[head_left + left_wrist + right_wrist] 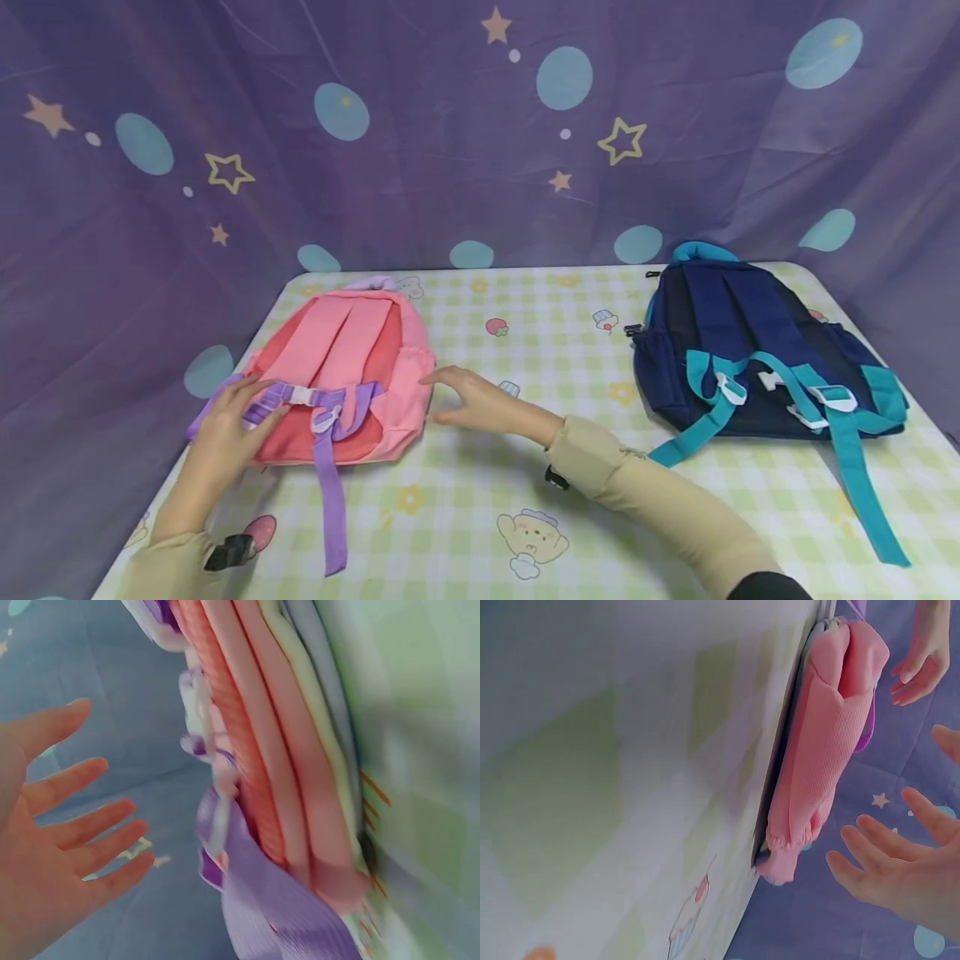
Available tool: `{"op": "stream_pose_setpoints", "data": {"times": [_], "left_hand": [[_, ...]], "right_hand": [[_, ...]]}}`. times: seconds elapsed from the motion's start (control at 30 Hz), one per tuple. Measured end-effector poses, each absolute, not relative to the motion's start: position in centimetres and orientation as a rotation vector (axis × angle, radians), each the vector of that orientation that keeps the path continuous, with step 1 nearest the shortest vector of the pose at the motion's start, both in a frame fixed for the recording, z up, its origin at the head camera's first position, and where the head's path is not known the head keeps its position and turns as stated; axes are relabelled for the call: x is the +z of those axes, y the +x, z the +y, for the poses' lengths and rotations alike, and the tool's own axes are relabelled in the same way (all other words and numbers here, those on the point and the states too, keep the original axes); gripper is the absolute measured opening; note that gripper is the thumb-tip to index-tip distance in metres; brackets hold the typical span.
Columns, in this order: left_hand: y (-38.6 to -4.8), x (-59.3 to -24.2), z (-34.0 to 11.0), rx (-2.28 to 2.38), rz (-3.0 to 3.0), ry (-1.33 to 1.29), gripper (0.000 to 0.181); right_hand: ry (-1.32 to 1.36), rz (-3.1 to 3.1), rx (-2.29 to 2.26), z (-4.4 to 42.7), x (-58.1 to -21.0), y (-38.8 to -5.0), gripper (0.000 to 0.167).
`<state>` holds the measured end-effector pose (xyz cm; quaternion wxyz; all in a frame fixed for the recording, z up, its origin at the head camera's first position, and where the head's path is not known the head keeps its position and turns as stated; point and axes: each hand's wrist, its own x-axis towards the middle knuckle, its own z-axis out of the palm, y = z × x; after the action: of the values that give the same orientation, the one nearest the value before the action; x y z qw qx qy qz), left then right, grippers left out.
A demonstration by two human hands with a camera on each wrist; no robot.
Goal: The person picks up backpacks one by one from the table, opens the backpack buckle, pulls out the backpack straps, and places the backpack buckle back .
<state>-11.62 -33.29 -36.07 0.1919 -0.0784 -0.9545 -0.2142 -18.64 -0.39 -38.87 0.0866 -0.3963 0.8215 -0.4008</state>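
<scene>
Beige sleeves (675,508) end in cuffs (588,457) behind the left hand (221,429) and right hand (483,402), a small black fitting (231,552) beside each, black material (767,587) farther back on the right.

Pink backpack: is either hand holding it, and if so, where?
Nothing is held: the left hand hovers over the purple straps of the pink backpack, and the right hand hovers beside it; wrist views show gaps.

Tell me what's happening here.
Someone is busy with a pink backpack, which lies straps-up on the table. The left hand hovers by its purple straps and the right hand beside its side pocket, both open and holding nothing. A navy backpack lies untouched to the right.
</scene>
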Motion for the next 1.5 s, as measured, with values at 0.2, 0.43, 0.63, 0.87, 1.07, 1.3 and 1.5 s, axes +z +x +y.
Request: {"op": "stream_pose_setpoints", "data": {"times": [0.2,0.43,0.63,0.87,1.07,1.3,1.5], "left_hand": [[-11.5,-36.8,-35.0,-0.587,-2.680,-0.204,0.044],[-10.9,-37.9,-36.9,-0.520,-2.779,-0.106,0.046],[-10.8,-38.2,-38.3,-0.480,-2.925,-0.028,0.051],[-10.8,-38.3,-39.2,-0.483,-3.030,-0.001,0.056],[-11.2,-38.2,-39.1,-0.468,-3.075,0.009,0.059],[-11.4,-38.5,-39.2,-0.464,-3.061,-0.024,0.058],[-11.5,-38.6,-39.2,-0.442,-3.027,-0.042,0.057]], "right_hand": [[-1.152,2.399,-1.259,-1.6,-39.2,-18.5,0.049],[-1.179,2.391,-1.262,-3.1,-39.8,-18.2,0.050],[-1.096,2.395,-1.242,-4.2,-40.0,-18.4,0.051],[-1.115,2.347,-1.239,-5.2,-40.4,-18.8,0.049],[-1.180,2.407,-1.120,-5.5,-40.4,-18.9,0.049],[-1.182,2.474,-0.938,-5.6,-40.5,-18.9,0.047],[-1.182,2.500,-0.843,-5.7,-40.3,-18.9,0.042]]}}
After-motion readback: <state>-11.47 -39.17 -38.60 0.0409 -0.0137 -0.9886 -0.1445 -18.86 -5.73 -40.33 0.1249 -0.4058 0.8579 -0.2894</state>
